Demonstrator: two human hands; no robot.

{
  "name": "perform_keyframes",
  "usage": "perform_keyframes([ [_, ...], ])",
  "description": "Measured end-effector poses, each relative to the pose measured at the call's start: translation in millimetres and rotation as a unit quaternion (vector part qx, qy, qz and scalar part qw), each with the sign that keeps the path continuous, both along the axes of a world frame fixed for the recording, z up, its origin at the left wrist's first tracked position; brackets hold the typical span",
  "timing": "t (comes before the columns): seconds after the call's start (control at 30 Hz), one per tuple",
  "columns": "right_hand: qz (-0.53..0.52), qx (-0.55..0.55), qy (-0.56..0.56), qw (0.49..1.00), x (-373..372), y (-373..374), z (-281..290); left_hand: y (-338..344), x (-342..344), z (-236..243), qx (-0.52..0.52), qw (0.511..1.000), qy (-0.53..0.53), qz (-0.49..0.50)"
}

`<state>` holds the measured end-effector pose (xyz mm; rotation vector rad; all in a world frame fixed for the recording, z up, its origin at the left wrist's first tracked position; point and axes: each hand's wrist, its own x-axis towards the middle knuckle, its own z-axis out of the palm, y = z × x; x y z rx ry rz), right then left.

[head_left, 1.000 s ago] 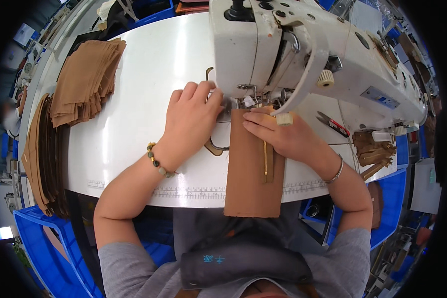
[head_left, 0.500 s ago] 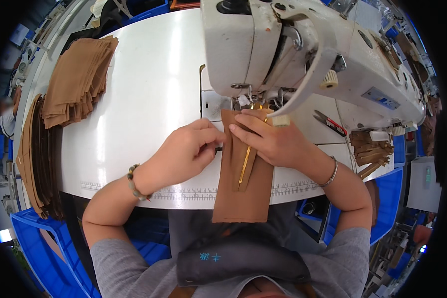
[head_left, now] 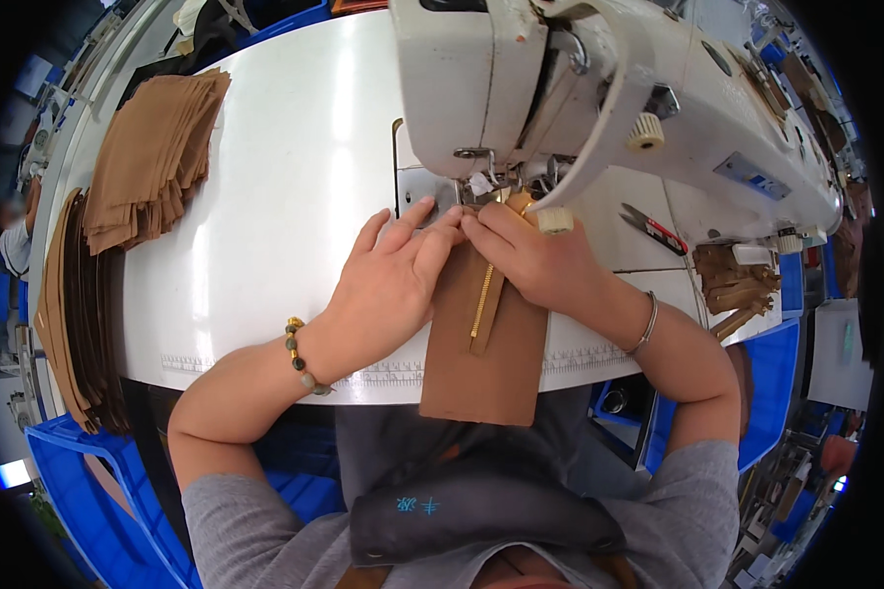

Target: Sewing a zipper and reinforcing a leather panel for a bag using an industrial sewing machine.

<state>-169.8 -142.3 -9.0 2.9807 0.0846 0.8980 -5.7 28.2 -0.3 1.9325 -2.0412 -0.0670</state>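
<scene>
A long brown fabric panel point(head_left: 506, 368) with a gold-toothed zipper point(head_left: 483, 299) lies lengthwise under the sewing machine point(head_left: 467, 79), its near end hanging over the table's front edge. My left hand point(head_left: 388, 280) rests along the panel's left edge, fingers spread, the inner fingertips meeting the fabric by the presser foot. On the other side, my right hand point(head_left: 535, 255) has its bent fingers together, gripping the panel and the zipper's upper part close to the needle. The fingertips of both hands nearly touch. Fabric under the right palm is hidden.
Stacked brown fabric pieces point(head_left: 152, 157) lie at the far left, with darker folded pieces point(head_left: 79, 314) below them. Red-handled thread snips point(head_left: 655, 231) and a bundle of zippers point(head_left: 737, 280) are on the right. Blue bins point(head_left: 98, 481) stand beside the table, which has a ruler strip point(head_left: 383, 375).
My left hand has moved right and forward, its curled fingers spreading out beside the needle. The panel has slid slightly away from me and its near end has swung a little right.
</scene>
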Motion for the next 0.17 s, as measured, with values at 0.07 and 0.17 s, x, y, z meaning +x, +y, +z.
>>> perform_keyframes([
  [0.07, -0.013, -0.004, 0.034, 0.999, -5.9, -4.8, -1.0, -1.2, 0.2, 0.6, 0.008, 1.0, 0.028, 0.006],
  [0.17, 0.004, -0.009, 0.013, 1.0, -9.4, -16.8, -3.1, -0.3, 1.6, 2.2, 0.014, 0.999, 0.051, 0.011],
])
